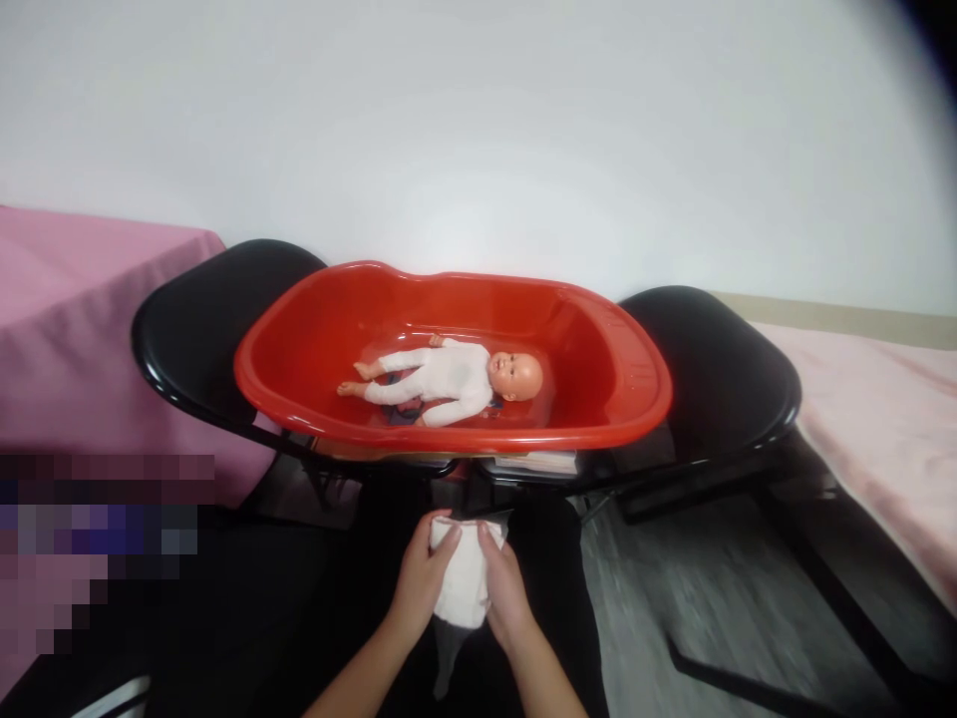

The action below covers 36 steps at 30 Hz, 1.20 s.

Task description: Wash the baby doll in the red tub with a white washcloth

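Observation:
A folded white cloth [462, 578] is held up between my two hands, above my dark-clothed lap. My left hand [424, 563] grips its left edge with the thumb on top. On the right edge, my right hand [506, 578] pinches it the same way. Beyond them, a baby doll [453, 374] in a white body suit lies on its back in a red baby bathtub [643, 384]. Its bald head points right and its bare feet point left. Neither hand touches the doll or the tub.
Black chairs stand left [201, 319] and right [733, 369] of the tub, partly under it. Pink cloth [97, 289] covers a surface at left; paler pink cloth [882, 419] lies at right. A white wall [478, 130] rises behind. A blurred-out patch hides the lower left.

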{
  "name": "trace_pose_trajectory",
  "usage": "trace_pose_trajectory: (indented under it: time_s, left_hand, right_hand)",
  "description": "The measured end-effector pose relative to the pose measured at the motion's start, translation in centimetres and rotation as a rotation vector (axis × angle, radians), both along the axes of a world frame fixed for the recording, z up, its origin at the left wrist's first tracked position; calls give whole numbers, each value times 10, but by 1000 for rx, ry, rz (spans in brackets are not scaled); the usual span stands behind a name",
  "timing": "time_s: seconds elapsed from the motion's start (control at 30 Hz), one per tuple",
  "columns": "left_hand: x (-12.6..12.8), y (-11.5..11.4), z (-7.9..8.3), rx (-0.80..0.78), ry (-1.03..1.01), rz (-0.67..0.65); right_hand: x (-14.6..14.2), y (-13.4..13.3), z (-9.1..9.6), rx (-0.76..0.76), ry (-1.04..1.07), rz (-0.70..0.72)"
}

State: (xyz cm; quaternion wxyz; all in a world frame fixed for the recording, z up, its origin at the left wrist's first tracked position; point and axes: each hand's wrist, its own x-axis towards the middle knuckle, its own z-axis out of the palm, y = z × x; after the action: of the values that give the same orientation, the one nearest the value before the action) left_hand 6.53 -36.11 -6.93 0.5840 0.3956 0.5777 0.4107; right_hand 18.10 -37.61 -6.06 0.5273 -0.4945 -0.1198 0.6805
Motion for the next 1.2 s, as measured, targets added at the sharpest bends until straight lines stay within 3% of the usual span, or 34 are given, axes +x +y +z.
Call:
trace_pose_trajectory:
  time_s: [0.4, 0.63, 0.87, 0.97, 1.07, 1.2]
  left_hand:
    - [-7, -1, 4, -5, -49, 98]
    - [-9, -2, 7, 3, -55, 117]
    - [-7, 0, 5, 12, -9, -32]
    - [-6, -1, 3, 24, 28, -111]
    - [-7, -1, 3, 19, 61, -71]
    - [-8, -1, 5, -6, 29, 36]
  right_hand:
    - [0, 2, -8, 113, -350, 108]
    - [0, -1, -7, 100, -365, 164]
    - [5, -3, -9, 22, -330, 100]
    - [9, -3, -6, 54, -334, 39]
    - [11, -3, -3, 155, -331, -15]
    - [15, -6, -5, 210, -375, 18]
